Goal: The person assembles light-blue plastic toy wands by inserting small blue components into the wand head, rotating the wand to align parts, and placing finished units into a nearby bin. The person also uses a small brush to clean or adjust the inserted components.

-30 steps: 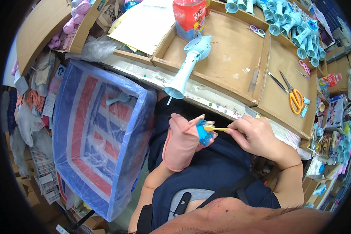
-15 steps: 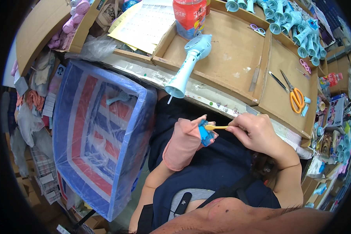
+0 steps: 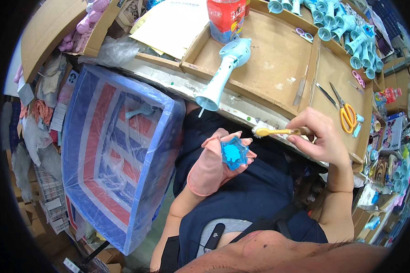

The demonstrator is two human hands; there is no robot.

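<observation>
My left hand (image 3: 206,167), in a peach cloth glove with bare fingertips, holds a star-shaped blue plastic piece (image 3: 233,154). The piece has a clear rim and a brighter blue splash-like middle, and its flat face is turned up. Off to the right, my right hand (image 3: 324,135) grips a yellow-handled toothbrush (image 3: 278,132) between thumb and fingers. Its white bristles are just above and right of the blue piece, not touching it. Ahead of my hands, a light-blue trumpet-shaped plastic part (image 3: 223,77) leans over the table's front edge, a thin rod poking from its flared end.
A blue, red and white striped, plastic-lined bin (image 3: 139,200) stands at left, a light-blue part inside. Shallow cardboard trays (image 3: 264,59) cover the table, with orange-handled scissors (image 3: 348,117) at right. A red-labelled jar (image 3: 225,20) and papers (image 3: 173,27) lie beyond; more light-blue parts (image 3: 364,50) are piled at far right.
My right hand has drawn the toothbrush up and right, away from the blue piece. My left hand has turned, so the piece's face now shows.
</observation>
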